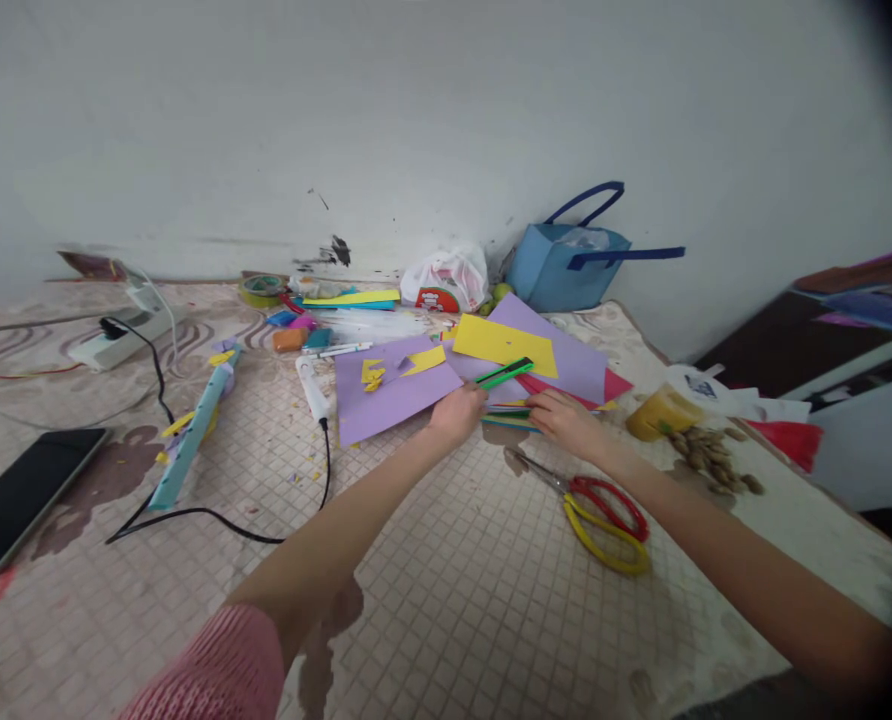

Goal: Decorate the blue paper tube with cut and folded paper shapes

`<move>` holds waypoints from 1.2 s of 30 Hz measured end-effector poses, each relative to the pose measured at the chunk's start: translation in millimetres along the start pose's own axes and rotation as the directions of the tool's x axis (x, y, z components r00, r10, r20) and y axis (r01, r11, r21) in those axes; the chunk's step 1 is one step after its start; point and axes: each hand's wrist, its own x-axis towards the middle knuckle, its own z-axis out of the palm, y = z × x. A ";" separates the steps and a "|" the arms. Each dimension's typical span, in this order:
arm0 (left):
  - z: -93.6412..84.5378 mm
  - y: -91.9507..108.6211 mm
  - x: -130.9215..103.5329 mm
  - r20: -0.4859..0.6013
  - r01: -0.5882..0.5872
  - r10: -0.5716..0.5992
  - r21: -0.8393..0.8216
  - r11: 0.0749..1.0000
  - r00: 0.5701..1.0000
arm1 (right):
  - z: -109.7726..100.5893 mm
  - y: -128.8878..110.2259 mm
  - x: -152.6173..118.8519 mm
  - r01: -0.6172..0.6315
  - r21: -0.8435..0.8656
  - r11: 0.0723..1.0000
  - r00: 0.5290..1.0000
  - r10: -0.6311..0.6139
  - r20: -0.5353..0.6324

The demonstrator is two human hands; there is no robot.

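Observation:
My left hand (459, 413) is closed at the left end of a loose stack of coloured paper (507, 421), beside a sheet of purple paper (386, 395). Its fingertips are partly hidden. On the right, the fingers of my right hand (564, 416) are bent over the stack's other end, gripping the sheets. Between and just above both hands, a green utility knife (507, 373) lies slantwise on the papers. A yellow sheet (502, 343) rests on more purple paper behind it. Scissors (596, 510) with one red and one yellow handle lie below my right hand.
A blue bag (566, 265) and a white plastic bag (446, 277) stand by the wall. Peanuts (708, 460) lie at right near a yellow roll (662, 412). At left are a corded white tool (312, 390), a decorated light-blue strip (191, 440), a phone (30, 495) and a power strip (127, 335).

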 end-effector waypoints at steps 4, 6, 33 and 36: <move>4.7 5.7 11.1 0.008 -0.070 0.070 0.011 0.997 0.998 | -0.9 -2.8 -1.2 -0.003 -0.045 0.999 1.000 0.003 -0.004; 6.2 8.3 15.4 0.016 -0.089 0.089 0.018 0.996 0.996 | -1.6 -5.0 -1.7 -0.005 -0.063 0.998 1.000 0.005 -0.006; 5.9 12.8 41.8 0.162 -0.110 0.105 0.028 0.993 0.981 | -10.6 -26.1 2.2 -0.126 -0.218 0.968 0.991 0.131 0.010; 6.6 13.7 43.6 0.154 -0.117 0.111 0.030 0.993 0.982 | -13.5 -28.4 4.2 -0.145 -0.250 0.957 0.987 0.158 0.029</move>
